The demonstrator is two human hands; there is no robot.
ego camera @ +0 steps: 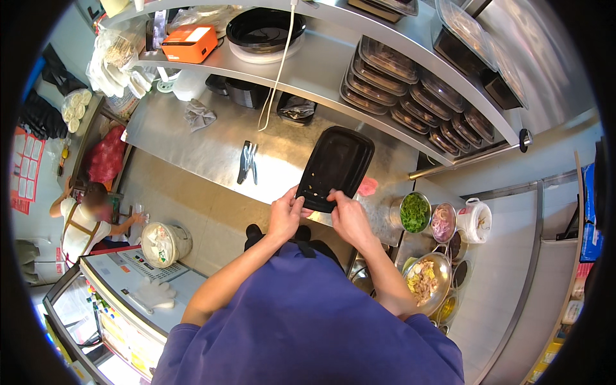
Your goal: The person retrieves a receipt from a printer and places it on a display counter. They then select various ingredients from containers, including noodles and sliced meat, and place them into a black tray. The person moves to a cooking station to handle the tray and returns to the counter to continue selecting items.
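Above the front of the steel worktable (211,144), I hold a black rectangular plastic food tray (339,159), tilted. A few pale food crumbs lie in its near end. My left hand (287,215) grips the near left corner, thumb over the rim and fingers partly hidden underneath. At the near right corner is my right hand (352,219), its bent fingers curled against the rim and inner wall. A pink-red cloth or sponge (367,186) lies on the table just right of the tray. Farther left rest tongs (248,162) with dark and bright parts.
Right stand metal containers of chopped greens (415,212) and sliced onion (443,222), plus a steel bowl of mixed food (427,279). Lidded black containers (385,72) fill the overhead shelf. A white cable (284,62) dangles. A person (86,221) is at far left, near a bucket (166,244).
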